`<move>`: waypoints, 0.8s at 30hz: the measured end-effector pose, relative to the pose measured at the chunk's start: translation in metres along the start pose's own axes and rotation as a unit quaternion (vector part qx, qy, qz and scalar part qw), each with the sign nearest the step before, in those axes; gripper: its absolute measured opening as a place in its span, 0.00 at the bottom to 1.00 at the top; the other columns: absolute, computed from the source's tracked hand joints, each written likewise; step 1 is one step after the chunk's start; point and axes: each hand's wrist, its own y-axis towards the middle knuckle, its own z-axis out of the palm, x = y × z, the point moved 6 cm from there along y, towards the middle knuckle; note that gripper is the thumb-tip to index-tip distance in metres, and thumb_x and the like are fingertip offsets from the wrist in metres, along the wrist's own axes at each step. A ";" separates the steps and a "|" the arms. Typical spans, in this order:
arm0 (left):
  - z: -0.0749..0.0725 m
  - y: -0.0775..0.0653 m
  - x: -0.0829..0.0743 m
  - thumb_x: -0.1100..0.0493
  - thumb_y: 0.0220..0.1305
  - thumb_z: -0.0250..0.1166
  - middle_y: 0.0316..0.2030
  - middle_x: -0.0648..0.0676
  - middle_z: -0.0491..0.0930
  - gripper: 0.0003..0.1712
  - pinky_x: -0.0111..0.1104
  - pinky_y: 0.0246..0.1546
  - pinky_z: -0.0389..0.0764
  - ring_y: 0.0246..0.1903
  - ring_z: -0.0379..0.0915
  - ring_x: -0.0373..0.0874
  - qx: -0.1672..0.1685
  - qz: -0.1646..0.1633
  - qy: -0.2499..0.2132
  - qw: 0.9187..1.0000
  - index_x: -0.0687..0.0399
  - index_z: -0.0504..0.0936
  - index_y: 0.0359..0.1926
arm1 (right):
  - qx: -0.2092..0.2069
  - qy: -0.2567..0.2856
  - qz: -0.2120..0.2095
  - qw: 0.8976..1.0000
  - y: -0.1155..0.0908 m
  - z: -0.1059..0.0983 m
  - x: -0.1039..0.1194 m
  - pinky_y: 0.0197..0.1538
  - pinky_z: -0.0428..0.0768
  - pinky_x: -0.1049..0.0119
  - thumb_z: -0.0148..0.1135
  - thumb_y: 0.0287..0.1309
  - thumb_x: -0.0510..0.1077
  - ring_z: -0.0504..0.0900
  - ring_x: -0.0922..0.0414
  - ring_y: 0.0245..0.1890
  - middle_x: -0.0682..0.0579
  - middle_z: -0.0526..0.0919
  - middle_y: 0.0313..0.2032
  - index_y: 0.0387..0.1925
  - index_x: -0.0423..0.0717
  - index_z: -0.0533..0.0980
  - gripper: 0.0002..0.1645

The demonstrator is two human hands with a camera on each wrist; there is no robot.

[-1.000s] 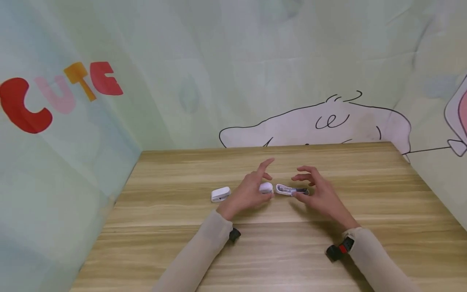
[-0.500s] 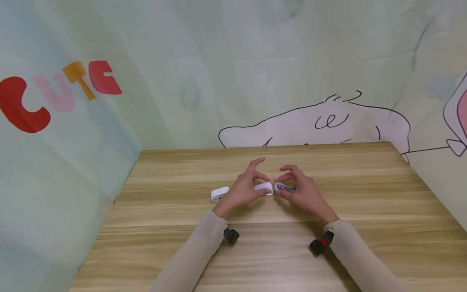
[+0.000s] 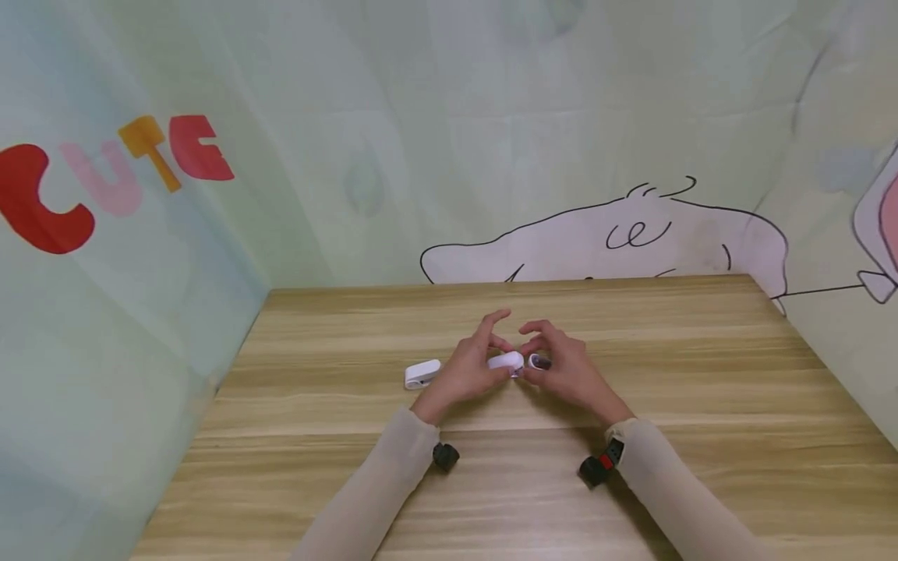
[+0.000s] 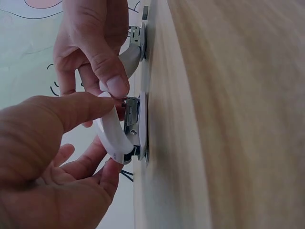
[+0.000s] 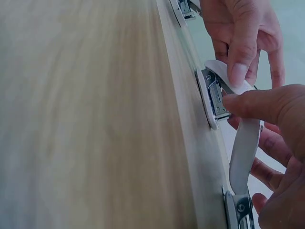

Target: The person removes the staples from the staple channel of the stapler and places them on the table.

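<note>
Three small white staplers stand in a row on the table. My left hand (image 3: 466, 369) pinches the middle stapler (image 3: 507, 361) between thumb and fingers. In the left wrist view, that stapler (image 4: 113, 133) has its white top arm raised from its metal magazine. From the right, my right hand (image 3: 565, 372) pinches the front end of the same stapler; its thumb lies at the magazine tip in the right wrist view. Partly behind my right hand is the right stapler (image 3: 539, 361), whose white arm (image 5: 244, 151) also stands raised. The left stapler (image 3: 422, 374) sits untouched beside my left wrist.
The wooden table (image 3: 337, 483) runs up to a pale printed curtain (image 3: 337, 140) at the back and both sides. Camera straps sit on both wrists.
My right hand has moved left, away from over the right stapler, to the front of the middle stapler. My left hand has shifted slightly left and pinches the middle stapler.
</note>
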 end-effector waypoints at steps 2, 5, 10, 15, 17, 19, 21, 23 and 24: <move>0.001 0.000 0.000 0.67 0.66 0.73 0.56 0.60 0.88 0.53 0.53 0.69 0.77 0.60 0.82 0.57 0.002 0.002 -0.002 1.000 0.46 0.54 0.84 | -0.005 -0.005 -0.004 1.000 0.001 0.001 0.000 0.65 0.74 0.39 0.80 0.55 0.37 0.91 0.46 0.55 0.50 0.94 0.47 0.65 0.46 0.73 0.38; 0.002 0.000 0.000 0.68 0.66 0.72 0.56 0.60 0.87 0.53 0.54 0.70 0.76 0.61 0.82 0.58 0.005 -0.002 -0.006 1.000 0.45 0.54 0.84 | -0.008 -0.014 -0.002 1.000 0.002 0.002 0.000 0.65 0.71 0.38 0.81 0.55 0.38 0.91 0.46 0.55 0.51 0.94 0.46 0.64 0.47 0.73 0.37; 0.001 0.000 -0.002 0.68 0.67 0.72 0.56 0.59 0.87 0.52 0.53 0.70 0.76 0.60 0.82 0.56 0.007 -0.001 0.007 1.000 0.44 0.54 0.84 | -0.005 -0.011 0.010 1.000 0.003 0.003 -0.001 0.66 0.66 0.37 0.81 0.56 0.38 0.89 0.45 0.57 0.51 0.95 0.46 0.63 0.48 0.73 0.36; -0.003 0.000 -0.005 0.68 0.68 0.71 0.55 0.59 0.88 0.52 0.49 0.64 0.78 0.54 0.82 0.54 0.004 0.022 0.037 0.999 0.44 0.53 0.84 | -0.005 -0.011 0.004 1.000 0.005 0.004 0.000 0.64 0.63 0.39 0.79 0.57 0.38 0.90 0.46 0.57 0.52 0.95 0.45 0.63 0.47 0.73 0.35; -0.005 0.000 -0.008 0.69 0.68 0.71 0.54 0.59 0.88 0.52 0.47 0.61 0.78 0.50 0.82 0.52 0.005 0.026 0.052 0.998 0.43 0.52 0.84 | -0.003 -0.010 0.006 1.000 0.005 0.005 -0.001 0.64 0.63 0.40 0.79 0.57 0.37 0.90 0.46 0.57 0.52 0.95 0.45 0.62 0.47 0.73 0.34; -0.008 0.000 -0.010 0.69 0.68 0.70 0.54 0.58 0.88 0.53 0.45 0.59 0.78 0.46 0.81 0.50 0.010 0.027 0.062 0.998 0.42 0.51 0.84 | 0.000 -0.005 0.011 1.000 0.005 0.005 -0.001 0.65 0.62 0.40 0.79 0.57 0.38 0.89 0.46 0.58 0.54 0.95 0.44 0.62 0.47 0.73 0.34; -0.011 -0.001 -0.012 0.69 0.69 0.70 0.54 0.57 0.87 0.54 0.43 0.57 0.78 0.43 0.79 0.49 0.015 0.024 0.071 0.997 0.39 0.50 0.84 | 0.005 0.000 0.016 1.000 0.005 0.006 -0.002 0.67 0.61 0.39 0.79 0.57 0.37 0.89 0.46 0.59 0.55 0.95 0.44 0.63 0.48 0.72 0.35; -0.015 -0.002 -0.013 0.69 0.69 0.69 0.54 0.56 0.87 0.55 0.43 0.54 0.78 0.40 0.79 0.48 0.020 0.019 0.077 0.997 0.36 0.48 0.85 | 0.008 0.005 0.021 1.000 0.005 0.006 -0.002 0.67 0.60 0.39 0.79 0.58 0.38 0.88 0.47 0.58 0.56 0.95 0.44 0.63 0.49 0.72 0.35; -0.017 -0.003 -0.014 0.70 0.69 0.69 0.54 0.56 0.87 0.56 0.43 0.53 0.78 0.39 0.78 0.48 0.023 0.017 0.078 0.997 0.35 0.47 0.85 | 0.009 0.007 0.021 1.000 0.004 0.006 -0.002 0.67 0.60 0.40 0.79 0.58 0.38 0.88 0.47 0.57 0.57 0.95 0.43 0.63 0.49 0.72 0.35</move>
